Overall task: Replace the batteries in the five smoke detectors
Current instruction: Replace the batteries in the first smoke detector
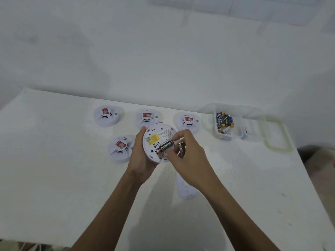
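1. Head view, far left of the white tabletop point(54, 151): two round white plastic smoke detectors sit dome-up with red stickers, one at the back point(106, 115) and one nearer the front point(120, 148). Their undersides are hidden, so I can't tell whether either has been serviced.

2. Next across, the left hand point(140, 154) is wrapped around the rim of a fifth round white detector point(159, 143), held off the table with its underside tilted toward the person. A yellow label shows, and the battery bay is open.

3. In that bay lies a black Eveready battery point(165, 146), slanted, with the right hand's fingertips point(175, 141) pinching or pressing its end. It looks only partly seated; whether it is going in or coming out I can't say.

4. The right hand point(188, 151) is curled mostly closed and also tucks a second dark cylindrical battery point(181, 149) against the palm.

5. Behind the hands, two more dome-up white detectors point(147, 117) and point(188, 121) wait in the back row.

6. Under the right forearm lies a white plastic piece point(186, 191), probably the removed cover.

7. Far right, a clear plastic tub point(223, 137) holds a jumble of loose batteries point(223, 121).

8. My reading: one detector is mid-swap, and four on the table are of unknown status.
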